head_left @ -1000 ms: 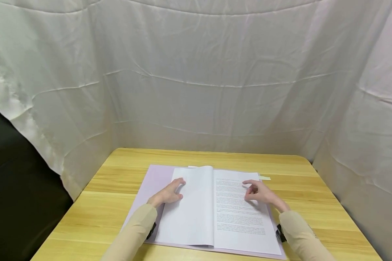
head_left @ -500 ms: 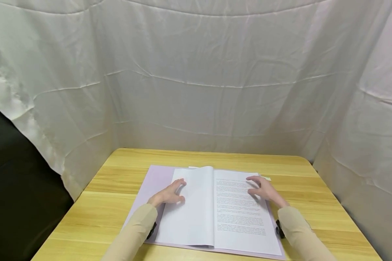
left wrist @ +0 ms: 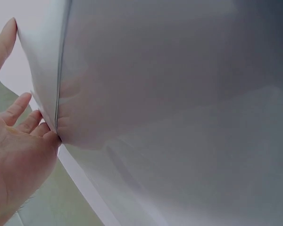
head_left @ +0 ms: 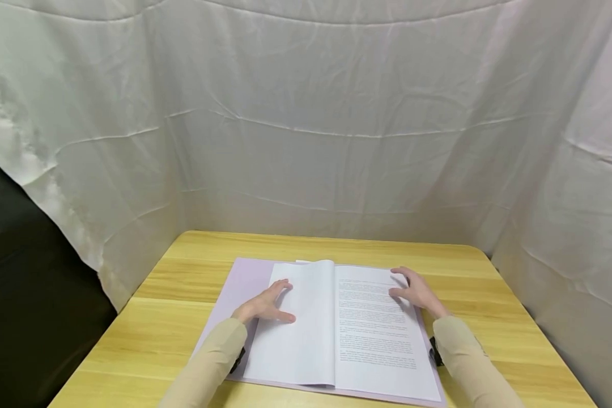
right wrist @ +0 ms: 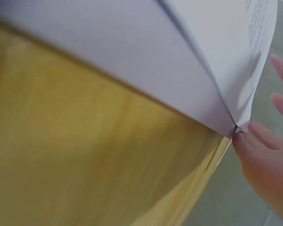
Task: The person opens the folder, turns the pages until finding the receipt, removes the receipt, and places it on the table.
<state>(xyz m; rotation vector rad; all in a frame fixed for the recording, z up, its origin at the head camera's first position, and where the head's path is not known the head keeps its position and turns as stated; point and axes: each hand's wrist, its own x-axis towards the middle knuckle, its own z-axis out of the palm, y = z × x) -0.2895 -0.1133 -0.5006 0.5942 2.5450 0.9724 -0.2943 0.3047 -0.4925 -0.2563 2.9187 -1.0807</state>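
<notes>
A lilac folder lies open on the table, holding white sheets. Its left page is blank and bulges near the fold; the right page carries printed lines. My left hand rests on the outer part of the left page, fingers and thumb spread. In the left wrist view, the left hand has its little finger at the sheet's edge. My right hand is at the upper right edge of the printed page, fingers loosely bent and thumb apart. In the right wrist view, the right hand's little finger meets the folder's edge.
The wooden table has rounded far corners. Pale fabric hangs behind it and along both sides, with a dark surface at the lower left. A small white tab sticks out over the folder's top edge.
My right hand has spread its fingers from a near pinch and shifted up and right to the page's edge, covering the pale tab there. My left thumb has stretched farther right across the page.
</notes>
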